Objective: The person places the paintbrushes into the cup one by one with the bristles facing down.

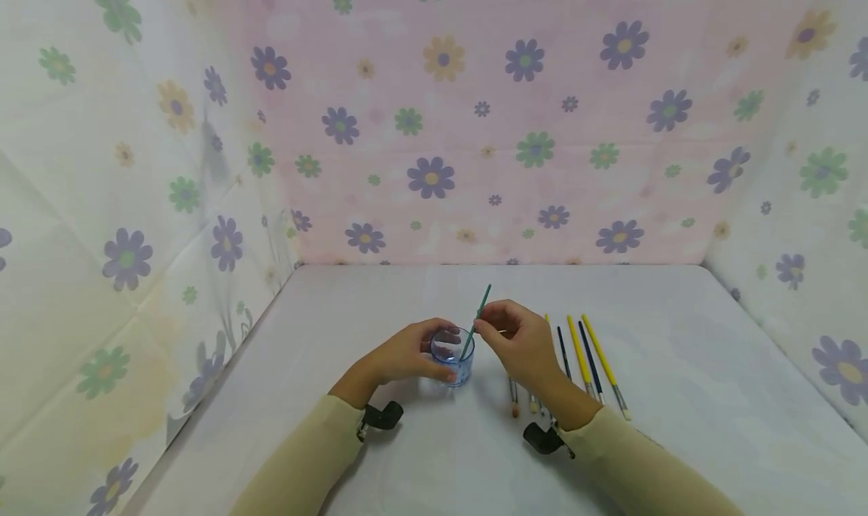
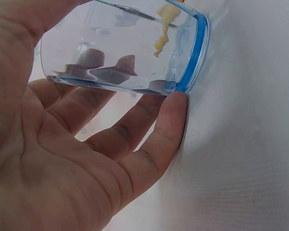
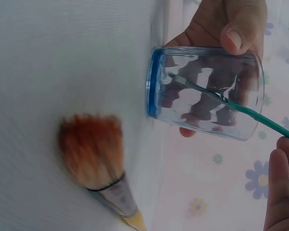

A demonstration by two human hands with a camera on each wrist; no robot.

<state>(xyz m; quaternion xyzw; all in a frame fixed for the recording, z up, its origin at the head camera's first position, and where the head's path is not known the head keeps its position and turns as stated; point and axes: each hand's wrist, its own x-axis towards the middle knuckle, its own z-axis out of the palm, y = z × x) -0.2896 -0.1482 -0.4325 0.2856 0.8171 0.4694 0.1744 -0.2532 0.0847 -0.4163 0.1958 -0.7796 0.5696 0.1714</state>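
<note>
A clear drinking glass (image 1: 463, 371) with a blue base stands on the white table. My left hand (image 1: 405, 352) holds it from the left side; the left wrist view shows fingers curved along the glass (image 2: 130, 38). My right hand (image 1: 527, 350) pinches the handle of a thin green paintbrush (image 1: 484, 300) above the rim. This brush slants down into the glass, and in the right wrist view its bristle end (image 3: 178, 78) shows inside near the base. Only some fingers of the right hand (image 3: 281, 192) appear there. Whether the glass contains water is unclear.
Several paintbrushes lie side by side to the right, partly behind my right forearm, among them a yellow one (image 1: 606, 356) and a dark blue one (image 1: 590, 356). A broad brush with reddish bristles (image 3: 92, 151) lies near the glass. Flowered cloth walls (image 1: 475, 124) surround the table (image 1: 380, 290).
</note>
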